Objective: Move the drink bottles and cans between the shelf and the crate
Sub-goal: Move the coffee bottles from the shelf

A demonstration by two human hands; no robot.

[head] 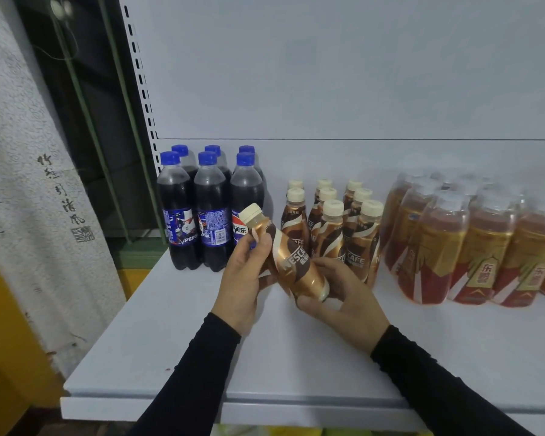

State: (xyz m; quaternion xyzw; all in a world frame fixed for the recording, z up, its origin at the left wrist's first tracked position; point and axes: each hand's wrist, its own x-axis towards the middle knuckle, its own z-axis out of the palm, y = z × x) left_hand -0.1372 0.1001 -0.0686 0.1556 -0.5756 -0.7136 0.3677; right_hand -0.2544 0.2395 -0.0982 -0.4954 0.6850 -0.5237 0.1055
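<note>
The coffee bottle (291, 261) lay tilted above the shelf (177, 357), just in front of the standing coffee bottles (334, 228). The left hand (243, 278) curled around its neck end, the right hand (340, 297) cupped its base with fingers wrapped under. Left of the coffee row stood cola bottles (202, 212), right of it wrapped tea bottles (469, 243). Set down carelessly, it could topple the nearest coffee bottles, which stood very close.

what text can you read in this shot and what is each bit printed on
"NESC", cut off: brown and gold plastic coffee bottle held tilted by left hand and right hand.
"CAFE": front standing coffee bottle.
"PEPS", cut off: dark blue-capped cola bottle.
Chinese characters: third cola label, red-gold tea bottles, grey hanging scroll.
Blue back label: too small.
</note>
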